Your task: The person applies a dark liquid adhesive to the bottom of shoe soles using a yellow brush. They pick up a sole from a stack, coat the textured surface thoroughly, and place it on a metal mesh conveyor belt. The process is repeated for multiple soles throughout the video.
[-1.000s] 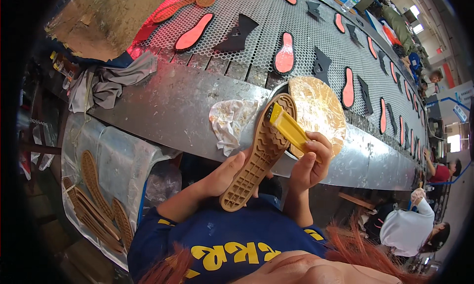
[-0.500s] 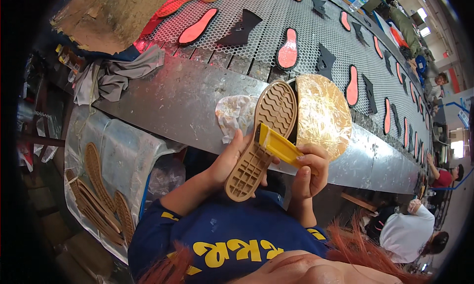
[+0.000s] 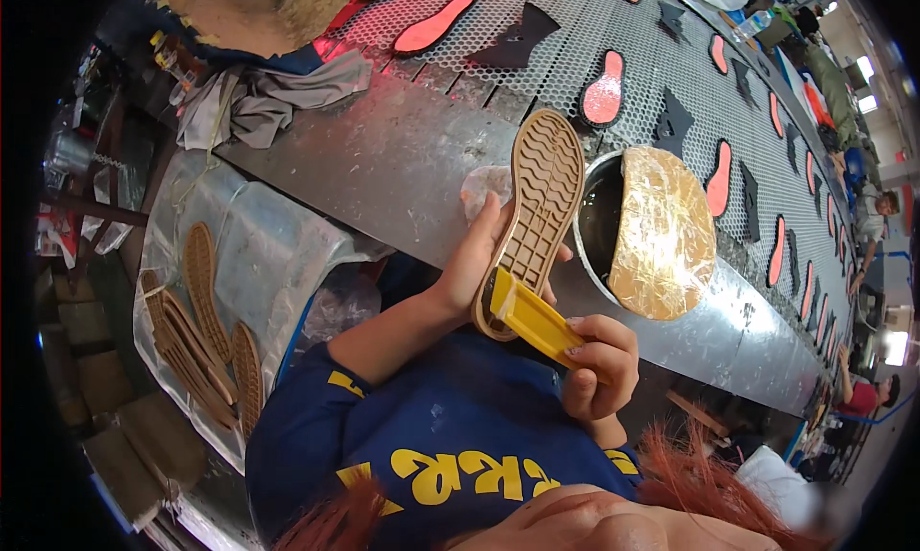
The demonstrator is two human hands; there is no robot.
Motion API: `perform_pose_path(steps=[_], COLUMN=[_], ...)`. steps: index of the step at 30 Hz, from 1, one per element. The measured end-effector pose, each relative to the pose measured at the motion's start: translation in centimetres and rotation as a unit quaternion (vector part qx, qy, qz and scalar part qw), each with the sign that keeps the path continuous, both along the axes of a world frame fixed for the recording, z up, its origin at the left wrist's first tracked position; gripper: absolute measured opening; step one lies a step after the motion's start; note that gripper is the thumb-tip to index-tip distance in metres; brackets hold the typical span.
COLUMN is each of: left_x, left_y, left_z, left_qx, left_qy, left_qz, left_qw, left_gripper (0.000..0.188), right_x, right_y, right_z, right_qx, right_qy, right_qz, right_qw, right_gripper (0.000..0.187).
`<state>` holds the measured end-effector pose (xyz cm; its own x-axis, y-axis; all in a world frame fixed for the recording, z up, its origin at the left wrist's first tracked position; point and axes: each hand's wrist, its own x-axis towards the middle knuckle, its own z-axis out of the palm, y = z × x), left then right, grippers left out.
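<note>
My left hand point(image 3: 476, 262) grips a tan shoe sole point(image 3: 546, 182) by its edge, the treaded side facing up. Wavy ridges cover its far part and a square grid its nearer part. Between the thumb and fingers of my right hand point(image 3: 604, 364) is a yellow brush point(image 3: 539, 327) with a flat handle; its dark tip lies against the heel end of the sole. Right of the sole stands a round pot point(image 3: 599, 227), half covered by a tape-wrapped tan lid point(image 3: 664, 233). Behind my left hand a stained cloth or paper point(image 3: 486, 189) lies on the metal table.
A mesh conveyor point(image 3: 537, 48) carries pink-topped insoles point(image 3: 603, 89) and black cut pieces point(image 3: 518, 39). Several more tan soles point(image 3: 196, 350) rest on a plastic-covered surface at left. A grey cloth point(image 3: 268, 101) lies on the table's far left. Other people point(image 3: 861, 378) are at the right.
The yellow brush has moved from the middle of the sole down to its heel end. My left hand has raised the sole and turned it more upright. The view has shifted slightly.
</note>
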<state>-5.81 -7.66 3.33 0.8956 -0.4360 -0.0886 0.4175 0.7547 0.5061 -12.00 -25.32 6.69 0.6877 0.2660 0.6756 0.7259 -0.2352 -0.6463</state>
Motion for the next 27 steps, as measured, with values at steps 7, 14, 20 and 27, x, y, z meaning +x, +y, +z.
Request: perform_pose_path(steps=[7, 14, 20, 27], left_x=[-0.2, -0.6, -0.4, -0.9], left_y=[-0.1, -0.2, 0.2, 0.3], left_z=[-0.6, -0.4, -1.6, -1.6], left_qx=[-0.023, -0.059, -0.117, -0.022], left_qy=[0.013, 0.055, 0.029, 0.074], left_qz=[0.006, -0.023, -0.061, -0.070], left_qw=[1.000, 0.997, 0.991, 0.995], left_gripper=[0.063, 0.068, 0.061, 0.049], right_x=[-0.2, 0.1, 2.0, 4.5], right_y=[-0.3, -1.0, -1.2, -1.7], right_z=[0.2, -0.1, -0.7, -0.9], right_qx=[0.029, 0.081, 0.166, 0.187], right_qy=[0.031, 0.103, 0.196, 0.273], right_qz=[0.041, 0.076, 0.149, 0.288], right_qw=[0.998, 0.989, 0.955, 0.899], right_gripper=[0.024, 0.028, 0.024, 0.017])
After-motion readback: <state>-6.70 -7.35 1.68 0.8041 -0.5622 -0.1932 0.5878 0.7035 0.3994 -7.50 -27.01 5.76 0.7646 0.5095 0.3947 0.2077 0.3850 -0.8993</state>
